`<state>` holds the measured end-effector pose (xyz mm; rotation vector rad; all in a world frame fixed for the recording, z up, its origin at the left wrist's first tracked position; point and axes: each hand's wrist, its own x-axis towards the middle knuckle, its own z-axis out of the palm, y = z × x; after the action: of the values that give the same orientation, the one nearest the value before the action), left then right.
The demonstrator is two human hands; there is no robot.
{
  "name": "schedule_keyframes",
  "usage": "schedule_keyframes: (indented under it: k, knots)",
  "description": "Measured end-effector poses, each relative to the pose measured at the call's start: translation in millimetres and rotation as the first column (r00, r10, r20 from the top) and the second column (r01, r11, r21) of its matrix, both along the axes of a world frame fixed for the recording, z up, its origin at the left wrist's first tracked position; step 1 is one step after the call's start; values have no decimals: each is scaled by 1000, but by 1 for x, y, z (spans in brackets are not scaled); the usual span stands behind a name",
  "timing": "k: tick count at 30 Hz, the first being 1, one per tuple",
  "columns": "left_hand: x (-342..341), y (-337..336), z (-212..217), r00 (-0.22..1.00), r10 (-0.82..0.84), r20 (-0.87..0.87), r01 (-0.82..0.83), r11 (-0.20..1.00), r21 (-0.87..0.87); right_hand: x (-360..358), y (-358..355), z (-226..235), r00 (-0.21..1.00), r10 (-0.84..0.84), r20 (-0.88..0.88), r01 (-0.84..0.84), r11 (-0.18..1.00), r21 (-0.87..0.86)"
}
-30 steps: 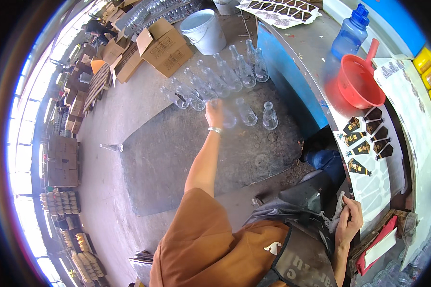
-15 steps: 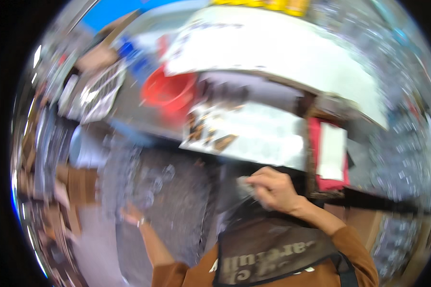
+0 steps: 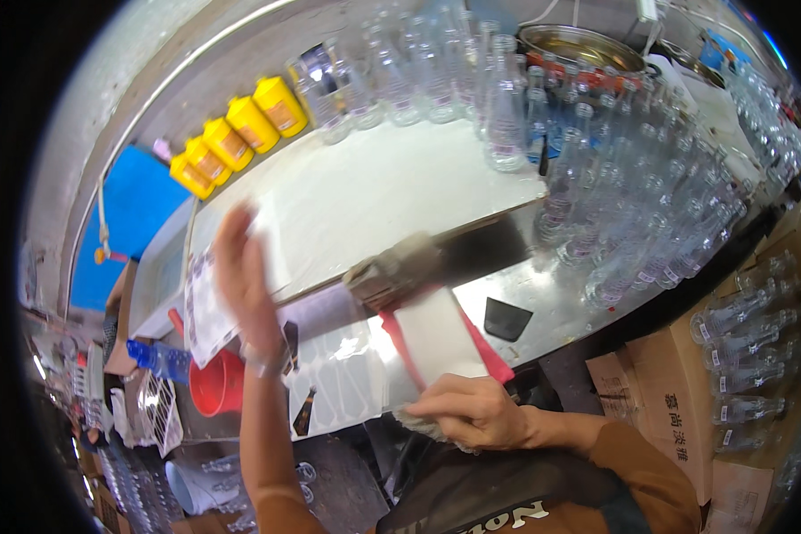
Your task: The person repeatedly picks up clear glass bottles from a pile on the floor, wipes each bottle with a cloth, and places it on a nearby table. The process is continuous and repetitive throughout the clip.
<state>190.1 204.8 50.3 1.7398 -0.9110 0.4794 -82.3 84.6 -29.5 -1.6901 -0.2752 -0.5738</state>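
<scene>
**Hands up at the bottling bench**

A steel bench [image 3: 543,311] runs across mid-frame, glass bottles [image 3: 632,205] crowding its upper right, yellow bottles [image 3: 240,125] at upper left. Left hand [image 3: 240,276] is raised at centre left, blurred, fingers straight and together, gripping nothing. Right hand [image 3: 472,411], low centre, is curled over a cloth [image 3: 418,423] at the bench edge, just below a white pad [image 3: 436,343] on a red tray [image 3: 489,351]. Label sheet [image 3: 343,378] lies between the hands.

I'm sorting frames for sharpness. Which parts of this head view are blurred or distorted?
Head view: the raised left hand is smeared by motion; the right hand on the cloth is sharper; the glass bottles at right streak softly; the table edge bends toward the fisheye rim.
</scene>
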Motion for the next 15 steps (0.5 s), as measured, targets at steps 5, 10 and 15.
schedule_keyframes:
  k: [5, 10, 15]
  knots:
    - [-11, -235, 23, 970, -233, 66, 233, 972, 8, -25, -30, -9, 993, -109, -49, 111, 993, 36]
    - [-35, -320, 12, 967, -236, -96, 238, 971, 1, -43, -45, -15, 976, -199, -93, 205, 977, 54]
    - [-19, -288, 4, 928, -318, -193, 276, 937, -214, -50, -40, -11, 979, -181, -90, 184, 983, 27]
